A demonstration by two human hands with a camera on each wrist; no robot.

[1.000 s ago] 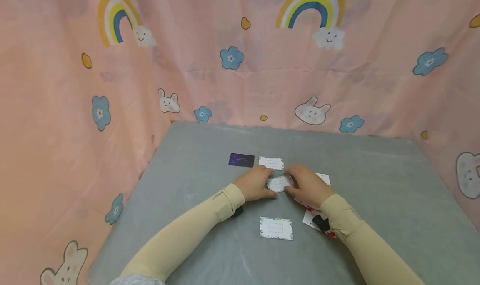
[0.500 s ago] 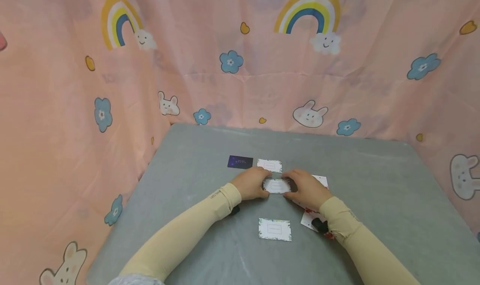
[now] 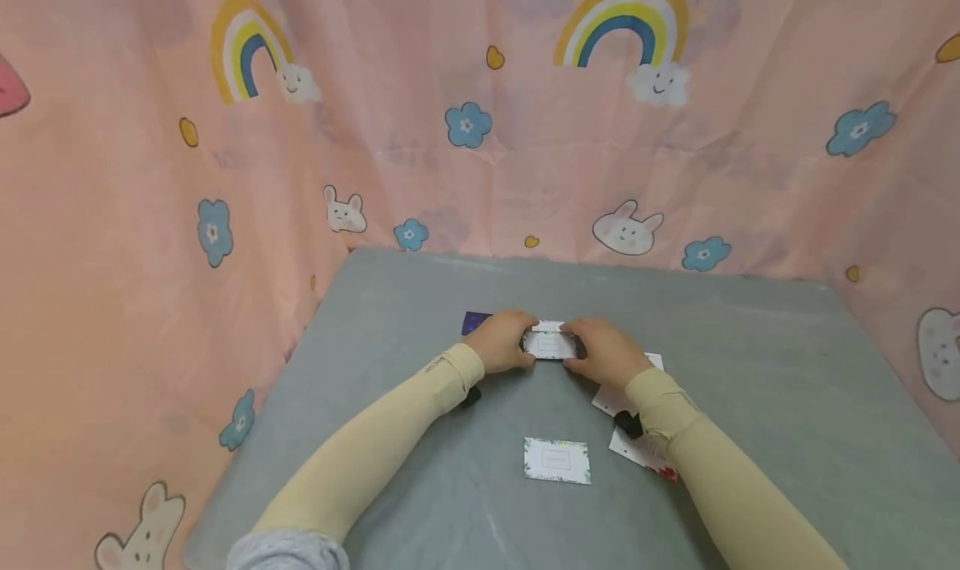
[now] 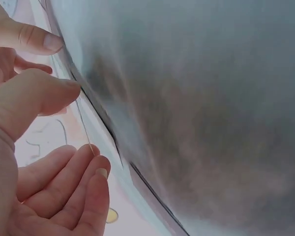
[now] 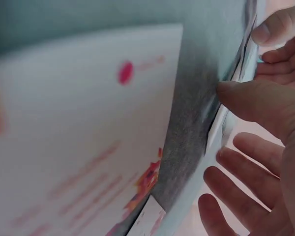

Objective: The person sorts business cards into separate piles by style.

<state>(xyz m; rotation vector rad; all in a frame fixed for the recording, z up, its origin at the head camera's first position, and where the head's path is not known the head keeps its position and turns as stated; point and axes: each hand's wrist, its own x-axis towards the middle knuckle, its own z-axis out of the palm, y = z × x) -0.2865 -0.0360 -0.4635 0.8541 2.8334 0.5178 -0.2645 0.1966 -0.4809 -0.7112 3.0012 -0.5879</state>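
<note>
1. Landmark: the lone card point(image 3: 557, 461), white with a leafy border, lay flat on the grey table point(image 3: 435, 503). One line of print in its central box, too small to read.
2. The held card point(image 3: 550, 345), white with a similar border, was well beyond the lone card. Boxed print at its middle, not legible.
3. Left hand point(image 3: 504, 341), beyond the lone card and to its left: narrow grip, thumb and fingers pinching the held card's left end.
4. Right hand point(image 3: 609, 353), beyond the lone card and to its right: likewise narrow, thumb and fingers at the held card's right end.
5. The far card point(image 3: 548, 326), also white, was farther still from the lone card, partly covered in view by the held card. Could not tell whether the two touched.
6. Purple card point(image 3: 475, 322), beyond the lone card and to its left, partly behind the left hand. No writing made out.
7. Red-marked cards point(image 3: 643, 452), white, right of the lone card and reaching beyond it. Right wrist view gave pinkish lines of print, blurred.
8. Left sleeve point(image 3: 375, 457), left of the lone card: small dark lettering near the cuff, unreadable.
</note>
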